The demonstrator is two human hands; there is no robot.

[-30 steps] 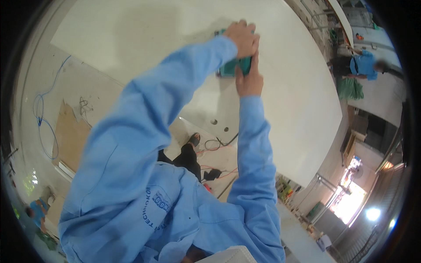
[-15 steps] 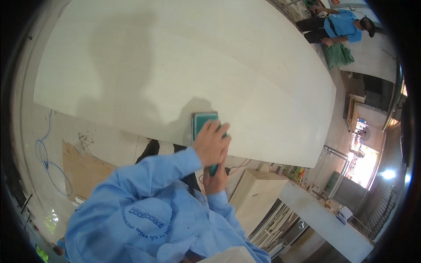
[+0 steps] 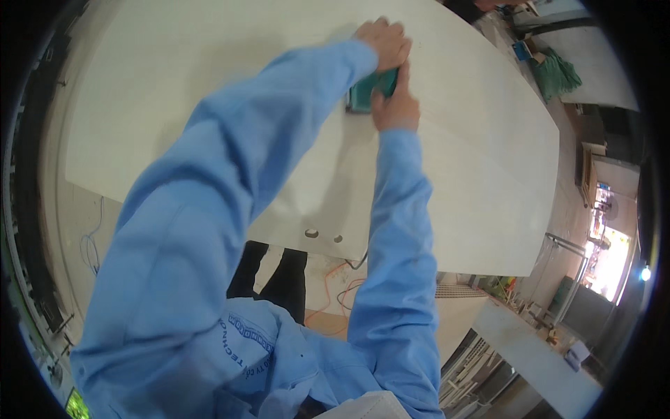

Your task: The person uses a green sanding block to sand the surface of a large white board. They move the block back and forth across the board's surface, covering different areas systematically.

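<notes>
Fingers (image 3: 396, 31) of the left hand (image 3: 380, 47) bend over the far part of a teal block (image 3: 364, 96); whether they grip or only press cannot be told. The right hand (image 3: 398, 112) grips its right side, thumb on top. The block lies on a pale panel (image 3: 481, 167), beyond 2 holes (image 3: 311, 233). Level, even pressure from both hands would best suit it.

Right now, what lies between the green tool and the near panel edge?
In the head view, a shadow and two holes lie between the green tool and that edge of the panel.
</notes>
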